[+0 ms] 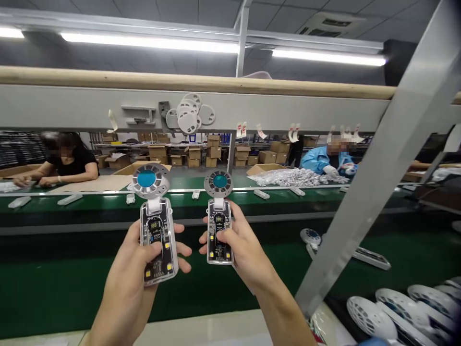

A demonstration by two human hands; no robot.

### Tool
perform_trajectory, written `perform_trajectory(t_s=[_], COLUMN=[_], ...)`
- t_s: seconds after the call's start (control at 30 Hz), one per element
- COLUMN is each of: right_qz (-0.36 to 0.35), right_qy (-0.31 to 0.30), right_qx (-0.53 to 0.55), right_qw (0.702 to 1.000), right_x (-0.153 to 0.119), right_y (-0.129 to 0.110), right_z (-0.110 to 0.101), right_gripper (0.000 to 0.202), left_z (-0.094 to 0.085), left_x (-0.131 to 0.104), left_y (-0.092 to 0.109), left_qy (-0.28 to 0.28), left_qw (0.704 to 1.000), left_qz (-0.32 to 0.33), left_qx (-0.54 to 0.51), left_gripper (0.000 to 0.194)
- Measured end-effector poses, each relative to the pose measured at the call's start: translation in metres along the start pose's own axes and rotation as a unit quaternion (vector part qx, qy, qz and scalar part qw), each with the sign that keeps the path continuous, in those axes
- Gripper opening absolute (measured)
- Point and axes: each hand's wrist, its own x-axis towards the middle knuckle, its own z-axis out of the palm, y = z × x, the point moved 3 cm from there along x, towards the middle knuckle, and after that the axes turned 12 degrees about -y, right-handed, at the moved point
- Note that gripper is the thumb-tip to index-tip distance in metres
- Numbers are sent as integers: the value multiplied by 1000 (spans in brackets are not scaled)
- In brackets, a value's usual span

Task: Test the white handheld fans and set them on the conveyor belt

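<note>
Strip lights (149,42) shone beneath a grey panelled ceiling (173,9). Cardboard boxes (213,153) stood stacked beyond the green conveyor belt (54,283).

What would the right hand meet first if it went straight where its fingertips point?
Likely the left hand, whose fingertips lie just across a gap, though depth is hard to judge.
</note>
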Motion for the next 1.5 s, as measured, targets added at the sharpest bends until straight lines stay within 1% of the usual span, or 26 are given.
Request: perform_trajectory(t_s=[0.17, 0.3, 0.4, 0.53, 0.63, 0.73, 0.87, 0.93, 1.03, 1.1, 1.2, 1.37, 1.5], right_qz=[-37, -55, -58, -71, -63, -58, -62, -59, -41, -33, -32, -28, -23], right_qy=[-20, -23, -27, -30, -34, -30, -3, -1, -7, 3, 14, 13, 19], right_qx=[-19, -37, -40, -44, -50, -52, -49, -52, -58, -51, -43, -70, -70], right_qw=[999, 998, 997, 996, 996, 997, 997, 997, 997, 998, 998, 997, 997], right_x=[-6, -10, -12, -15, -17, -17, -13, -12, -11, -11, -11, -10, -9], right_y=[-4, -7, -8, -10, -11, -11, -10, -9, -8, -8, -9, -9, -7], right_z=[6, 6, 7, 9, 11, 11, 9, 8, 9, 9, 8, 5, 3], right_gripper=[63, 62, 63, 65, 66, 66, 67, 65, 62, 62, 67, 75, 62], left_z=[2, 2, -3, -12, -17, -18, -12, -7, -4, -3, -3, -4, -5], left_x=[-10, -11, -11, -9, -5, -1, 1, 1, -2, -2, -2, 1, 2], left_y=[5, 7, 8, 6, 0, -6, -8, -6, -2, 0, -1, -4, -5], left_qy=[30, 24, 30, 33, 13, -13, -52, -72, -69, -66, -81, -108, -145], left_qw=[999, 999, 998, 999, 999, 999, 997, 995, 995, 995, 992, 988, 984], left_qz=[-28, -48, -50, -36, -25, -2, 11, 8, 3, -2, -10, 3, 1], left_qx=[-6, -7, -10, -10, -19, -30, -56, -65, -68, -74, -93, -107, -103], left_gripper=[57, 62, 67, 65, 70, 76, 76, 72, 64, 63, 63, 70, 63])
